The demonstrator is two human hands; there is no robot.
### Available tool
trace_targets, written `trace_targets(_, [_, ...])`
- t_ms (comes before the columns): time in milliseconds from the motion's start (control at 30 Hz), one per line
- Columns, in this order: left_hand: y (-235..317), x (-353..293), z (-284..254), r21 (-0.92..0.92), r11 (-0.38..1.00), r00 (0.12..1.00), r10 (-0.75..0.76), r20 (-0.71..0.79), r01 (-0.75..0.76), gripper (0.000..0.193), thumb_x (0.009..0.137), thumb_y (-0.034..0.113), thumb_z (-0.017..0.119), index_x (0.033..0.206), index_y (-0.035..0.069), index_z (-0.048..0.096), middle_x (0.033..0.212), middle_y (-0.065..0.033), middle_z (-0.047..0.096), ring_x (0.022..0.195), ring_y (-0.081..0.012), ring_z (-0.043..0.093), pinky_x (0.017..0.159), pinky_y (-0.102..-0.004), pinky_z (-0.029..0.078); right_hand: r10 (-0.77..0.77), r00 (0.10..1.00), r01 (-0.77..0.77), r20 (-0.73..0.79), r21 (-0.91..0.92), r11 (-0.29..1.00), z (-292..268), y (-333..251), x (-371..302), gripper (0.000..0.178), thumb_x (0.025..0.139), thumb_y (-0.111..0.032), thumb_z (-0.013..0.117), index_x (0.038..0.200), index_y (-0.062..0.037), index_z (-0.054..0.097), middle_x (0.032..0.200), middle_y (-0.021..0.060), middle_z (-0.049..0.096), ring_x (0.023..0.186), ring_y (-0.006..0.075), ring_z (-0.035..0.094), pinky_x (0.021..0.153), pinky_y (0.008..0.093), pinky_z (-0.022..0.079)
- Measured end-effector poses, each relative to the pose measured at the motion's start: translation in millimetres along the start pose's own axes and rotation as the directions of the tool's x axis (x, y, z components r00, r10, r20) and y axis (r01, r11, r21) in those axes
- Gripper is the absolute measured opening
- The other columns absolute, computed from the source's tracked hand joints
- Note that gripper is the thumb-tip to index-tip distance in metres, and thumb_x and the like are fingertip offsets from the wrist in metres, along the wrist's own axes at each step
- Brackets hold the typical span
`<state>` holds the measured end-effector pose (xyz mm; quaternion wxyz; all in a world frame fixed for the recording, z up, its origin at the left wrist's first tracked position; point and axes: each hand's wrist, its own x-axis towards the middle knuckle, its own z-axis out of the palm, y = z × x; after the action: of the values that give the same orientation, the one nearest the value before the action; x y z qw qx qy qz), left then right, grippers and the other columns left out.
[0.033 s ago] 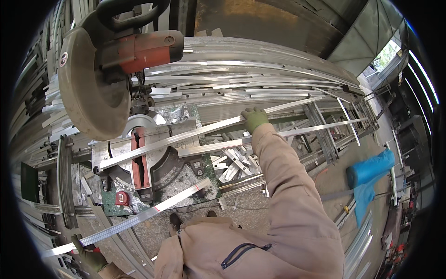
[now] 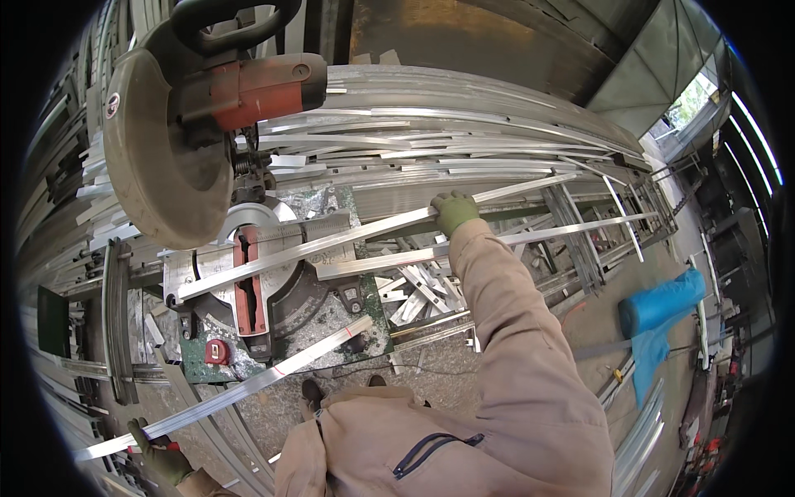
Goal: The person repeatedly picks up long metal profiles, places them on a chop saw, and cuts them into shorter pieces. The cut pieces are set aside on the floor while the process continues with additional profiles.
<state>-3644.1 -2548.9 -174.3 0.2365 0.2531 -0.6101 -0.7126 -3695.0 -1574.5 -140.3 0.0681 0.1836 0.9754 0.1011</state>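
Observation:
My right hand, in a green glove, is closed on a long silver metal bar. That bar slants across the bed of a miter saw, its near-left end over the slotted red insert. At the lower left my gloved left hand grips a second metal strip, which carries red marks and reaches up to the right over the saw stand's front edge. Something red shows beside the left fingers, too small to name. The saw's raised head has a dusty blade guard and a red motor housing.
Another metal bar lies just in front of the right-hand one. A red tape measure sits on the green stand. Offcuts are heaped beside the saw, and stacked profiles lie behind. A blue roll rests at right.

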Motion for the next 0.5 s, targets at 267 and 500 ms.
trace_targets(267, [14, -72, -10, -0.062, 0.996, 0.993, 0.06, -0.102, -0.066, 0.033, 0.114, 0.033, 0.083, 0.134, 0.007, 0.084, 0.119, -0.0027, 0.077, 0.107, -0.0171, 0.072, 0.096, -0.0346, 0.058, -0.36, 0.931, 0.365, -0.062, 0.188, 0.912, -53, -15, -27, 0.035, 0.099, -0.021, 0.083, 0.133, -0.0175, 0.081, 0.119, 0.0159, 0.082, 0.12, 0.0442, 0.077, 0.114, 0.0615, 0.053])
trace_targets(500, [82, -125, 53, -0.077, 0.994, 0.99, 0.065, -0.121, -0.075, 0.032, 0.113, 0.037, 0.086, 0.12, 0.007, 0.082, 0.103, -0.0034, 0.082, 0.071, -0.0091, 0.07, 0.059, -0.027, 0.052, -0.486, 0.784, 0.601, -0.386, 0.275, 0.75, -141, -113, -137, 0.069, 0.081, -0.01, 0.094, 0.148, -0.0158, 0.08, 0.112, 0.0179, 0.074, 0.106, 0.0444, 0.071, 0.09, 0.0568, 0.057])
